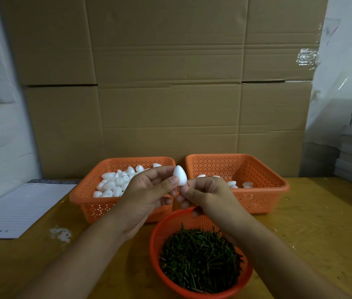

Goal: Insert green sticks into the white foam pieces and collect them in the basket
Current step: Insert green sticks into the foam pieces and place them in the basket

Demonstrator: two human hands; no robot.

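An egg-shaped foam piece (pixel 180 175) is pinched by the left hand (pixel 149 192) above the round basket of green sticks (pixel 200 258). The right hand (pixel 206 194) is curled at its narrow end, probably inserting a stick, which is hidden.

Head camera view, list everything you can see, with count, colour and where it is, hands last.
left basket: one, orange, back left, heaped with white foam pieces
right basket: one, orange, back right, a few foam pieces inside
round basket: one, orange-red, front centre, full of green sticks
held foam piece: one, white, between both hands
notepad: one, white lined, left on table
cardboard boxes: brown, behind
left hand: pinching the foam piece
right hand: fingers at its base
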